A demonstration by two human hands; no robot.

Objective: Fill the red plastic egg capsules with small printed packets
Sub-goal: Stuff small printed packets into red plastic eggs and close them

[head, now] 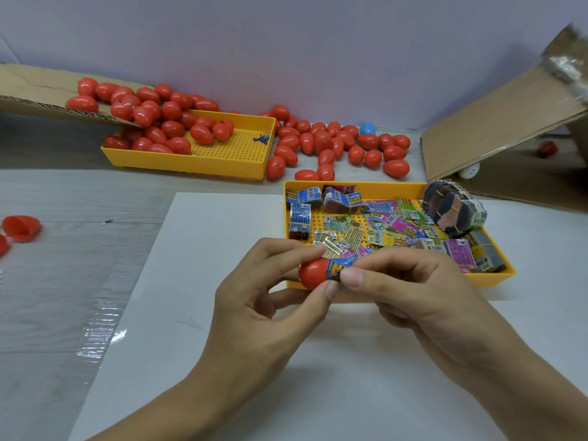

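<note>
Your bench [197, 313] carries, at eleven o'clock, a yellow tray [235, 160] heaped with red eggs [171, 122], more spilling to twelve, and at two o'clock a second yellow tray [496, 276] littered with printed packets [391, 224]. Dead centre, your left hand [264, 300] pinches a red capsule half [313, 273] between thumb and curled fingers, its open mouth facing three o'clock. Your right hand [410, 288] pinches a rolled blue packet [342, 268] at the fingertips, its long axis running nine-to-three, nose touching the mouth. The packet lies directly right of the capsule, so the push probably travels toward nine. An open red half [22, 227] waits at nine o'clock.
</note>
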